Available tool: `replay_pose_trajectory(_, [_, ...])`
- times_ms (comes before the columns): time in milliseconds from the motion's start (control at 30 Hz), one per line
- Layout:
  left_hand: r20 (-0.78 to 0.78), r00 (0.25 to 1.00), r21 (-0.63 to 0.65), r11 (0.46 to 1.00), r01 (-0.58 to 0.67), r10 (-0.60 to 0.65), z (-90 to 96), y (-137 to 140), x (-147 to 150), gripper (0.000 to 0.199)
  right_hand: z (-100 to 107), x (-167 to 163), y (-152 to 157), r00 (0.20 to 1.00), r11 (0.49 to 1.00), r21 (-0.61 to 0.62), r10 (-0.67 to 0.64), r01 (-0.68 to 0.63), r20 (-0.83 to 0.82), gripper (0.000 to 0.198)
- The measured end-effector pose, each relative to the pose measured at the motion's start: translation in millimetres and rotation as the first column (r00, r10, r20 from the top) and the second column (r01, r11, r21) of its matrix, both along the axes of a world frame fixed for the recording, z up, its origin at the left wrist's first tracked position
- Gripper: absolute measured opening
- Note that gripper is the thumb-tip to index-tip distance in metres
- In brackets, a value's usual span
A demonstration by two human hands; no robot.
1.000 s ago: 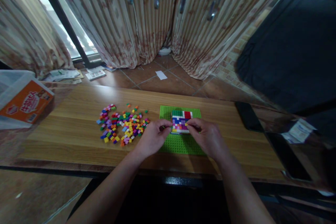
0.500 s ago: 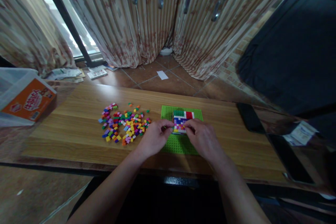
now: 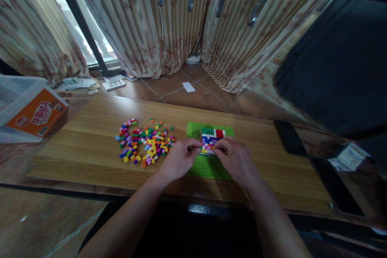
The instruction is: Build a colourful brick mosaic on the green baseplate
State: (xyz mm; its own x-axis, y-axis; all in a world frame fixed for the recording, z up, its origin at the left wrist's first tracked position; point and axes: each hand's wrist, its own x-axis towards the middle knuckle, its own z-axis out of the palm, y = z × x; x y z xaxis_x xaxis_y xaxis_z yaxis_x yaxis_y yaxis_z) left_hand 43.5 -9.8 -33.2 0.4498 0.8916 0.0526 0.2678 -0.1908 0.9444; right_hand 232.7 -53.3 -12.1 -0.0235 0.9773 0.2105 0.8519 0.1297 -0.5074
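Observation:
A block of toy bricks (image 3: pixel 208 139) in green, white, red, blue, purple and pink stands on a green studded baseplate (image 3: pixel 208 168). At the block's left front edge, my left hand (image 3: pixel 179 157) is closed, thumb and forefinger pinched together. My right hand (image 3: pixel 236 157) comes in from the other side, its fingertips also pinched at the block's front right part. Whatever small piece either pinch holds is too small and hidden to make out. The fingers of my right hand cover the block's right front corner.
Many loose bricks (image 3: pixel 154 145) lie spread on the wooden table (image 3: pixel 81 149) to the left. A clear plastic tub (image 3: pixel 27 84) with an orange label stands at the far left. Dark phone-like slabs (image 3: pixel 290 137) lie on the right side. Curtains (image 3: pixel 169 28) hang beyond the table.
The whole view has shifted slightly, so everything sits a little farther right. Both hands stay pinched at the brick block, with only slight finger movement.

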Motion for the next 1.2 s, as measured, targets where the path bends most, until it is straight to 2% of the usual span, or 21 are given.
replay_pose_trajectory(200, [-0.002,1.0,-0.007,1.0,-0.011,0.011,-0.5,0.4,0.2,0.018,-1.3,-0.8,-1.3,1.0,1.0,0.024,-0.002,0.003,-0.006,0.009])
replay_pose_trajectory(367, [0.008,1.0,-0.014,1.0,-0.004,0.004,-2.9,0.8,0.4,0.019,-1.0,-1.3,-1.6,0.999,1.0,-0.016,-0.022,0.023,0.025,0.011])
replay_pose_trajectory(600, [-0.012,1.0,-0.015,1.0,-0.007,0.007,-1.7,0.4,0.2,0.019,-0.6,-0.1,-1.7,0.997,1.0,-0.016,0.025,-0.024,0.067,0.009])
replay_pose_trajectory(800, [-0.03,1.0,-0.013,1.0,-0.003,0.003,-3.5,1.3,0.0,0.02,5.6,0.7,-2.5,0.998,0.998,0.015,-0.061,0.061,0.007,0.008])
replay_pose_trajectory(967, [-0.024,1.0,-0.017,1.0,0.0,0.0,-0.4,0.5,0.7,0.019,5.7,1.1,-3.2,0.995,0.996,0.008,-0.083,0.083,-0.058,0.009])
replay_pose_trajectory(1067, [-0.021,1.0,-0.022,1.0,-0.003,0.002,0.4,0.0,0.8,0.019,4.1,0.9,-3.1,0.996,0.998,0.016,-0.067,0.068,-0.056,0.01])
replay_pose_trajectory(1200, [-0.027,1.0,-0.028,1.0,-0.004,0.003,-1.9,0.4,0.7,0.02,1.2,0.2,-1.4,1.0,0.996,0.088,-0.012,0.014,-0.026,0.015])
